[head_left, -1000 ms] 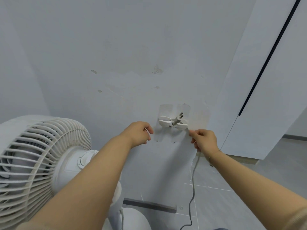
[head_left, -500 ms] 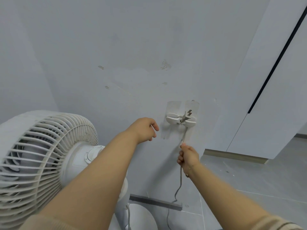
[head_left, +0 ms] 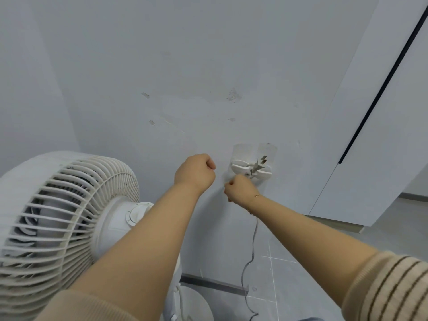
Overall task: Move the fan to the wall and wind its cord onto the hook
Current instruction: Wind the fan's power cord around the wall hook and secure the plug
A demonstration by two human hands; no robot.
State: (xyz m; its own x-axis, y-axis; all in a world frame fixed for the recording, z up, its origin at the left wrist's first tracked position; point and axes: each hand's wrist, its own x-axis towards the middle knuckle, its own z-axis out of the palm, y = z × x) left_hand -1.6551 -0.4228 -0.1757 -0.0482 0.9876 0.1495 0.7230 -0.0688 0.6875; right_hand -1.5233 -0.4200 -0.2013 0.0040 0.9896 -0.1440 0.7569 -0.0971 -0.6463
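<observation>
just above the right hand [head_left: 238, 187], the hook [head_left: 251, 169] sits on the wall [head_left: 185, 66]; that fist is closed on the cord [head_left: 253, 242], which trails below it. left hand [head_left: 196, 170] is fisted beside it, contents unclear. fan [head_left: 58, 216] stands left of both.
</observation>
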